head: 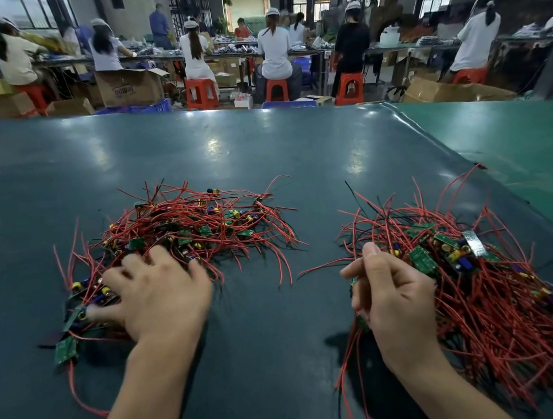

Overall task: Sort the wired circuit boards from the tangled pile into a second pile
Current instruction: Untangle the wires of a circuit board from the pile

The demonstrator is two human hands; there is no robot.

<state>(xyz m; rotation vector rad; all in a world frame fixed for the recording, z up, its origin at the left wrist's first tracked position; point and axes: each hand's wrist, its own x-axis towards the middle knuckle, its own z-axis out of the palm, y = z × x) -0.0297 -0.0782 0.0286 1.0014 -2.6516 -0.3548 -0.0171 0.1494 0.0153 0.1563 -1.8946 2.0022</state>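
A tangled pile (194, 225) of small green circuit boards with red and black wires lies left of centre on the dark green table mat (265, 331). My left hand (154, 295) rests on its near left edge, fingers spread among boards and wires; they are blurred. A second pile (484, 289) of wired boards lies at the right, wires mostly trailing toward me. My right hand (391, 292) hovers at its left edge, fingers curled around a wired board (357, 307) whose red wires hang down below the fist.
The mat's right edge (450, 141) runs diagonally, with a lighter green surface (518, 133) beyond it. Past the table's far edge, several people sit on red stools (201, 93) at workbenches, with cardboard boxes (130, 86) on the floor.
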